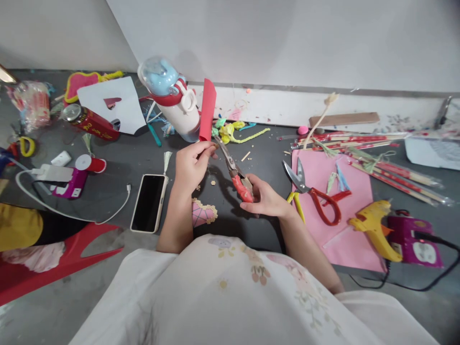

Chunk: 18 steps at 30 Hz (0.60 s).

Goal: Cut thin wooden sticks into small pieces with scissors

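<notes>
Pliers (233, 168): dull metal head, red plastic-looking grips. Counter (143, 158): smooth, matt grey. Scissors (303, 188): shiny metal blades, red plastic handles. Glue gun (375, 227): yellow plastic. 2 purple boxes (409, 230): glossy plastic. Pink sheet (347, 251): matt paper. Strip (343, 119): bare wood. Shirt (223, 306): white cloth.

The dark grey table (118, 163) carries a phone (148, 203), a blue-lidded bottle (183, 120), a red can (95, 125) and a pink sheet (314, 230)

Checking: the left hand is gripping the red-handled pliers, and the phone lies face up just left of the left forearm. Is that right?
Wrong hand: the head view shows the red-handled pliers in the right hand, not the left hand. The phone does lie face up just left of the left forearm.
</notes>
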Each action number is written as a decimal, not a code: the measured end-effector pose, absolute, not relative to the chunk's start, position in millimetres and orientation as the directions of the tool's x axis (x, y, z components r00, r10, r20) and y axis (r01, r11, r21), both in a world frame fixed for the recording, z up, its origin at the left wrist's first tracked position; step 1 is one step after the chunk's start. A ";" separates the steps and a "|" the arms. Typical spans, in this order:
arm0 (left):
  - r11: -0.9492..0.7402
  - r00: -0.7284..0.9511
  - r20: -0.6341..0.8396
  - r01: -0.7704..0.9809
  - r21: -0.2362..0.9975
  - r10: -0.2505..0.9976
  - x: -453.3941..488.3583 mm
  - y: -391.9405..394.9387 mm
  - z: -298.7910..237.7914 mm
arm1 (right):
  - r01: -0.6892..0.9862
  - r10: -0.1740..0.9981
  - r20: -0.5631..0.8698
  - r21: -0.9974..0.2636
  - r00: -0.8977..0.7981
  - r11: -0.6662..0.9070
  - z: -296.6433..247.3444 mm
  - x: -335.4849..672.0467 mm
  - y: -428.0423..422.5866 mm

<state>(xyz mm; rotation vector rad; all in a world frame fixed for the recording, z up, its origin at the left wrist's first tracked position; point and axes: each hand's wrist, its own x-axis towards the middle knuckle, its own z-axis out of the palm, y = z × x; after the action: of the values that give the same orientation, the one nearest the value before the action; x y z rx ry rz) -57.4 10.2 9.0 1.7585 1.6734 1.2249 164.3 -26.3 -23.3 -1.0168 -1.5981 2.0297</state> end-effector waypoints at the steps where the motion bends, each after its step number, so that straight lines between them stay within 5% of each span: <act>1: -0.187 -0.107 0.300 0.576 0.796 0.948 -57.6 10.2 9.1 | 0.146 0.668 -0.312 -0.945 -0.675 -0.294 -23.4 164.4 -26.4; 18: -0.200 -0.048 0.280 0.585 0.786 0.959 -62.1 14.9 6.0 | 0.104 0.639 -0.259 -0.957 -0.724 -0.271 -27.8 164.8 -25.2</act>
<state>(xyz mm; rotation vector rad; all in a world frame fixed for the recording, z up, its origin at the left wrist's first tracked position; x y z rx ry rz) -62.1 14.9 6.0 1.8006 1.6321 1.1526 164.8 -25.2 -27.8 -0.9113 -1.6224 2.0547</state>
